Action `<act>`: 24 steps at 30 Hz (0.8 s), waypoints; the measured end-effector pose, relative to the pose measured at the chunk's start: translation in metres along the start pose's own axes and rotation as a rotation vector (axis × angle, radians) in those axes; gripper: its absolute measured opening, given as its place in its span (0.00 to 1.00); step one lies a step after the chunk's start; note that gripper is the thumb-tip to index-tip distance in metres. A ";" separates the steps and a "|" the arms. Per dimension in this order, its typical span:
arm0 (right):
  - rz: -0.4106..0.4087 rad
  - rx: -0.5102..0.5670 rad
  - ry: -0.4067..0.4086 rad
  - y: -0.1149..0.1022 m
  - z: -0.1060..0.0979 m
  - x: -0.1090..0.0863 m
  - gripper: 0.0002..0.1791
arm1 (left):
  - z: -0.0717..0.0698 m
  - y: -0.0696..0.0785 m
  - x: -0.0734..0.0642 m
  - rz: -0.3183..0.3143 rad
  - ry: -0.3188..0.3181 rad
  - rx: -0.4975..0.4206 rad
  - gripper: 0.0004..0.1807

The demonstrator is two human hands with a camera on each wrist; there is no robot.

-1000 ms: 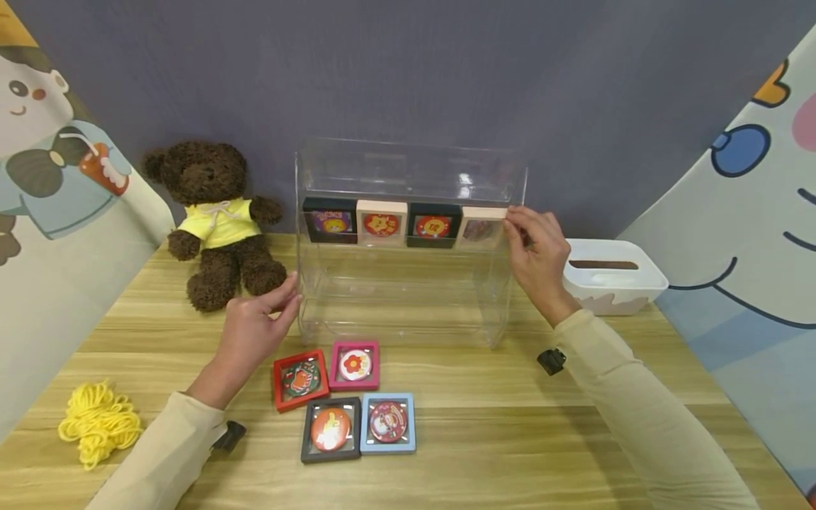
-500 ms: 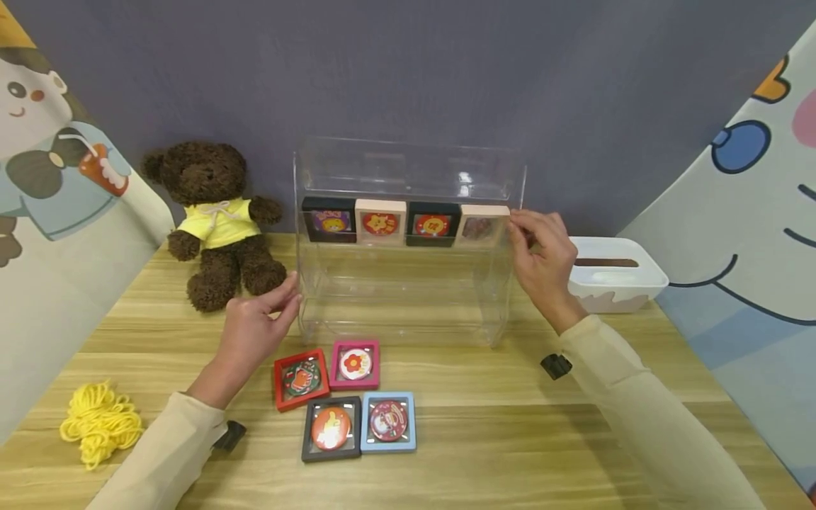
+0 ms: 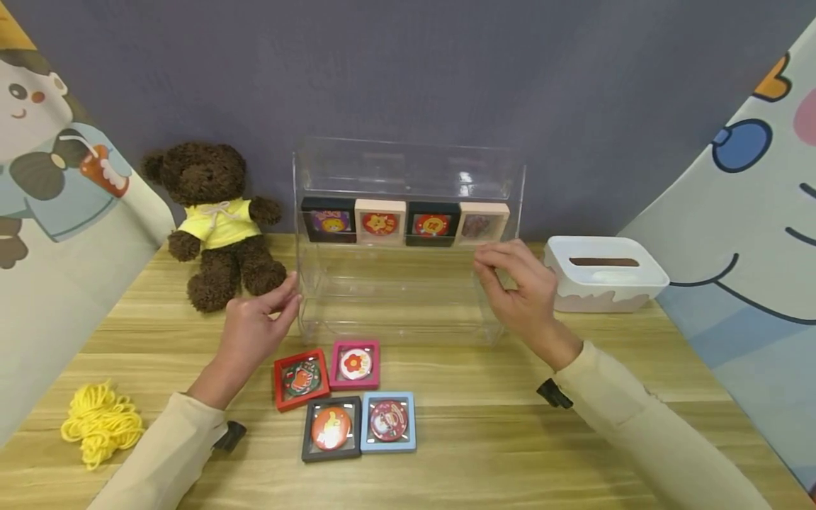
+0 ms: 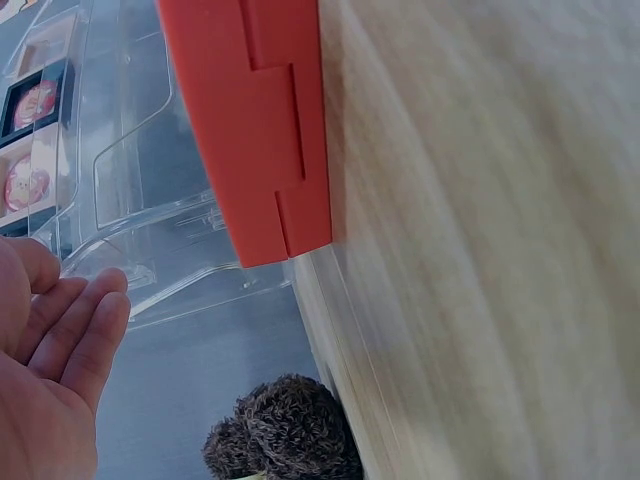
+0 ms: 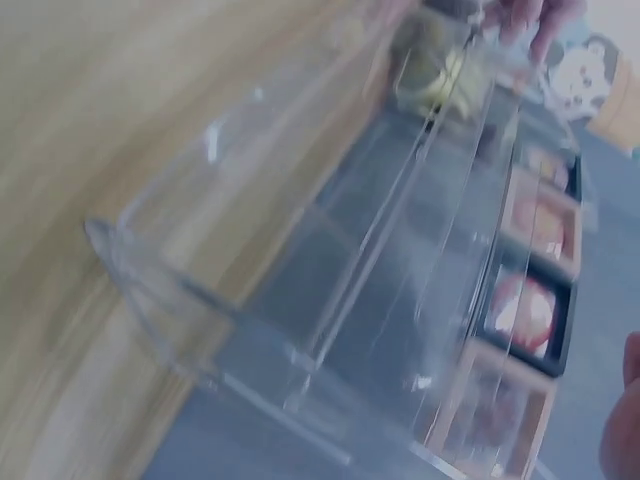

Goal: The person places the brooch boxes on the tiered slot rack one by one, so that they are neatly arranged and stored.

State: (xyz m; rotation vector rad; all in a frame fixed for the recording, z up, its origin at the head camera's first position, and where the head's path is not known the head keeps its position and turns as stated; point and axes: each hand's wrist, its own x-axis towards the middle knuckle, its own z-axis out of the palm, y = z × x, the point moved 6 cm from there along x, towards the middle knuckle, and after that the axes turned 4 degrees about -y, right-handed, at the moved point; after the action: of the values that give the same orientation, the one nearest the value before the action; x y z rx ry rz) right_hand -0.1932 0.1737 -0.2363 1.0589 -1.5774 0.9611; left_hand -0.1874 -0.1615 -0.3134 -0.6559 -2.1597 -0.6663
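Observation:
A clear acrylic display rack (image 3: 408, 170) stands at the back of the table. Along its upper tier sit a black frame (image 3: 330, 221), a cream frame (image 3: 381, 222), a second black frame (image 3: 433, 224) and a second cream frame (image 3: 482, 224), each showing a round badge. My left hand (image 3: 255, 322) pinches the rack's left side edge between thumb and fingers. My right hand (image 3: 523, 294), fingers loosely bent and holding nothing, is in front of the rack's right side, below the right-end cream frame. The right wrist view is blurred, with only a bit of that hand (image 5: 622, 420) at its edge.
On the table before the rack lie a red frame (image 3: 302, 380), a pink frame (image 3: 355, 365), a dark grey frame (image 3: 331, 429) and a light blue frame (image 3: 388, 422). A teddy bear (image 3: 213, 227) and yellow yarn (image 3: 102, 423) are left; a white tissue box (image 3: 605, 283) is right.
My right hand has left the corner of the right-end cream frame and moved down and to the left. That frame stays on the tier. The left hand keeps its place on the rack.

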 end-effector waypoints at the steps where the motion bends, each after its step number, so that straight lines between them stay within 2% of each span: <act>1: -0.014 0.011 -0.012 -0.004 0.002 -0.001 0.17 | 0.000 0.000 0.000 0.001 0.002 -0.003 0.19; 7: -0.079 0.118 -0.148 -0.030 0.016 -0.011 0.13 | 0.000 0.000 0.000 0.000 0.004 -0.009 0.20; 15: -0.043 0.247 -0.316 -0.054 0.035 -0.038 0.09 | -0.001 0.001 0.000 0.005 0.007 0.005 0.20; 20: 0.024 0.321 -0.438 -0.064 0.046 -0.059 0.10 | -0.001 0.002 0.001 0.012 0.009 0.006 0.20; 24: 0.146 0.323 -0.583 -0.067 0.053 -0.077 0.14 | -0.001 0.002 0.001 0.016 0.013 -0.001 0.20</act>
State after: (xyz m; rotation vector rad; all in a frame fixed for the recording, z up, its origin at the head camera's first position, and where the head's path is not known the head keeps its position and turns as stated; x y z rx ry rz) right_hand -0.1330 0.1177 -0.3166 1.5674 -2.0354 1.0909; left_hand -0.1863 -0.1606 -0.3119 -0.6666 -2.1405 -0.6615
